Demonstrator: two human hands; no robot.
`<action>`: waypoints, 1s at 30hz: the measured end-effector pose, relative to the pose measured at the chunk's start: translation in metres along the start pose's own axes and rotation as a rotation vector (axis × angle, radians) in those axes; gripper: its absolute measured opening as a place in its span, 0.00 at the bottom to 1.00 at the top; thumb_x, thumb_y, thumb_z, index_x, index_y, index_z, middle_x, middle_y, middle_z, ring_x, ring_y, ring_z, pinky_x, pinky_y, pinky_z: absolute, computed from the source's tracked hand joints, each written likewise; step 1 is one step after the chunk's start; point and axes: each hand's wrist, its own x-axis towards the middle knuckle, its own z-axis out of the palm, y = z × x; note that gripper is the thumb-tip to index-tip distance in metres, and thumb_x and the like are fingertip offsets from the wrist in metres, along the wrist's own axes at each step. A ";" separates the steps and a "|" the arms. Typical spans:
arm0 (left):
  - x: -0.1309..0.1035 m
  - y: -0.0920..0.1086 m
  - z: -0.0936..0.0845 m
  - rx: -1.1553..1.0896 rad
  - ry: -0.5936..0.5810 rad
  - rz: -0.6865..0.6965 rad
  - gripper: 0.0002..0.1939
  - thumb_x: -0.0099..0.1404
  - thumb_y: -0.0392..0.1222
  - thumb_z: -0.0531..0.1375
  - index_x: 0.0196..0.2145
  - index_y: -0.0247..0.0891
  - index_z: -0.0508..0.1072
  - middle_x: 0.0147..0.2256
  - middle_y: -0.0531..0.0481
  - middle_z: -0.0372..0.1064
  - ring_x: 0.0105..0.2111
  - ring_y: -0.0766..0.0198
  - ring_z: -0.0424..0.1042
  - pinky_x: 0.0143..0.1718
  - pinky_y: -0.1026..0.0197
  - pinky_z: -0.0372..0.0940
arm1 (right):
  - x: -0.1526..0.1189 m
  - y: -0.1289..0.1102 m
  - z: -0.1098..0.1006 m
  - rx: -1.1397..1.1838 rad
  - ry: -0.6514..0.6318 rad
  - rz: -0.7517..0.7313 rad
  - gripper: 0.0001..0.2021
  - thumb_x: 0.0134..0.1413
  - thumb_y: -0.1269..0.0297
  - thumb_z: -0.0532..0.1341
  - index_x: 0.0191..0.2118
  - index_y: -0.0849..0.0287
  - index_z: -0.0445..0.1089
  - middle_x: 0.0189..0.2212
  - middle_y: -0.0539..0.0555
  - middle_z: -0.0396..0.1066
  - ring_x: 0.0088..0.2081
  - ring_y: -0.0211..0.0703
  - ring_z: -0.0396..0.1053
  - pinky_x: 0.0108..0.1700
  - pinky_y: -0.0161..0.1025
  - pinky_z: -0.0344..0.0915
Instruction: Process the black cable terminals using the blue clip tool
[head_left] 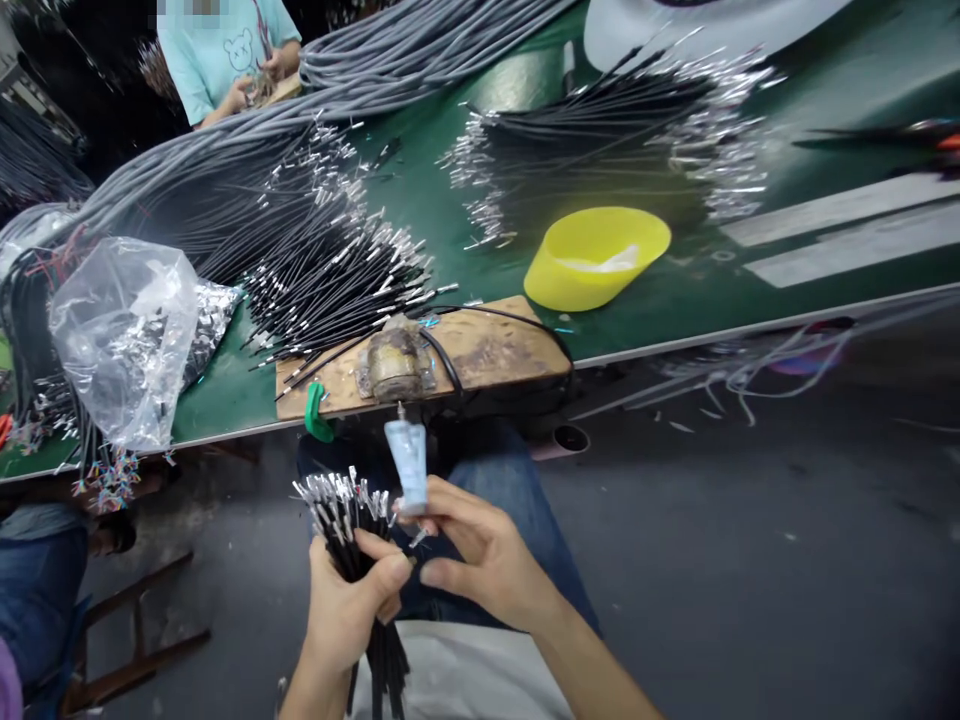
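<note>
My left hand [349,600] is closed around an upright bundle of black cables [386,660] with silver metal ends fanned out above the fingers. At its thumb tip, a small shiny metal end [418,539] sticks out toward the right. My right hand [480,555] is beside it, thumb and forefinger apart, with the forefinger at the lower end of a light-blue tapered piece [409,465]. Whether that finger touches the piece I cannot tell. The blue piece hangs on a thin shaft from a small motor [396,362] mounted on a wooden board [495,350].
Black cables with silver ends [337,280] lie behind the board, and another pile [585,125] lies farther right. A clear plastic bag [124,340], a yellow ring-shaped container [596,260] and a green clamp [318,412] are nearby. Across the green table [697,295] sits another person [232,60].
</note>
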 end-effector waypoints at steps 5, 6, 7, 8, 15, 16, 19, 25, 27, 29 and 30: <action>0.000 0.001 0.003 -0.016 -0.020 -0.035 0.20 0.44 0.57 0.68 0.17 0.37 0.69 0.13 0.57 0.54 0.12 0.74 0.51 0.12 0.66 0.50 | -0.003 -0.001 0.008 -0.020 0.036 0.022 0.13 0.53 0.54 0.61 0.25 0.58 0.72 0.23 0.52 0.65 0.27 0.41 0.62 0.30 0.38 0.59; 0.000 0.001 0.003 -0.011 -0.022 -0.035 0.21 0.43 0.58 0.68 0.17 0.37 0.69 0.13 0.57 0.54 0.11 0.75 0.50 0.12 0.66 0.49 | -0.003 0.000 0.008 0.062 0.012 0.092 0.14 0.52 0.52 0.62 0.25 0.58 0.71 0.23 0.51 0.65 0.26 0.40 0.62 0.29 0.37 0.59; 0.000 0.001 0.003 0.002 -0.014 -0.023 0.21 0.43 0.58 0.68 0.16 0.37 0.69 0.12 0.57 0.53 0.11 0.75 0.49 0.12 0.67 0.49 | -0.002 0.002 0.007 0.147 -0.015 0.166 0.15 0.50 0.51 0.62 0.25 0.58 0.71 0.23 0.51 0.64 0.26 0.39 0.61 0.29 0.36 0.59; 0.000 0.001 0.003 0.022 0.004 -0.002 0.21 0.43 0.57 0.68 0.15 0.37 0.69 0.12 0.57 0.53 0.11 0.75 0.49 0.12 0.67 0.49 | -0.001 0.003 0.007 0.216 -0.031 0.235 0.16 0.49 0.50 0.63 0.26 0.59 0.71 0.23 0.50 0.64 0.27 0.39 0.62 0.30 0.36 0.60; -0.004 0.002 0.003 0.119 0.214 0.208 0.09 0.41 0.44 0.71 0.18 0.39 0.76 0.19 0.49 0.72 0.24 0.59 0.71 0.34 0.57 0.67 | 0.035 -0.007 0.003 0.133 0.228 0.229 0.22 0.45 0.42 0.62 0.22 0.59 0.69 0.20 0.48 0.62 0.23 0.36 0.57 0.27 0.34 0.56; -0.004 0.003 0.005 0.122 0.240 0.237 0.08 0.42 0.43 0.71 0.18 0.40 0.77 0.20 0.50 0.73 0.25 0.59 0.72 0.36 0.57 0.67 | 0.041 -0.013 0.004 0.068 0.216 0.197 0.24 0.45 0.39 0.60 0.21 0.60 0.69 0.19 0.49 0.62 0.23 0.36 0.57 0.26 0.35 0.56; -0.002 0.007 0.008 0.114 0.279 0.285 0.08 0.43 0.44 0.71 0.18 0.41 0.77 0.20 0.52 0.74 0.25 0.63 0.72 0.36 0.62 0.67 | 0.054 -0.029 0.006 -0.179 0.247 0.119 0.28 0.42 0.36 0.59 0.15 0.60 0.66 0.17 0.49 0.60 0.21 0.36 0.56 0.25 0.35 0.53; 0.001 0.016 0.010 0.146 0.335 0.326 0.10 0.43 0.50 0.70 0.19 0.42 0.79 0.21 0.53 0.75 0.26 0.61 0.73 0.36 0.62 0.67 | 0.059 -0.030 0.000 -0.012 0.242 0.198 0.27 0.41 0.37 0.60 0.17 0.61 0.70 0.13 0.47 0.58 0.19 0.34 0.53 0.23 0.34 0.51; 0.002 0.018 0.011 0.149 0.313 0.330 0.11 0.43 0.51 0.70 0.19 0.42 0.79 0.21 0.52 0.75 0.26 0.60 0.73 0.37 0.59 0.68 | 0.058 -0.023 0.002 0.269 0.112 0.275 0.25 0.39 0.39 0.63 0.22 0.61 0.73 0.16 0.48 0.63 0.20 0.34 0.55 0.24 0.33 0.54; 0.004 0.020 0.014 0.158 0.291 0.355 0.09 0.45 0.49 0.69 0.20 0.42 0.79 0.21 0.51 0.75 0.26 0.60 0.73 0.38 0.58 0.68 | 0.057 -0.017 0.008 0.476 0.027 0.329 0.24 0.37 0.41 0.65 0.25 0.61 0.74 0.19 0.49 0.66 0.21 0.34 0.58 0.25 0.33 0.57; 0.005 0.020 0.015 0.167 0.286 0.374 0.08 0.46 0.47 0.69 0.20 0.41 0.79 0.21 0.51 0.75 0.26 0.60 0.73 0.37 0.59 0.68 | 0.057 -0.016 0.011 0.538 0.015 0.348 0.23 0.37 0.41 0.66 0.24 0.61 0.74 0.19 0.50 0.67 0.21 0.33 0.59 0.25 0.32 0.57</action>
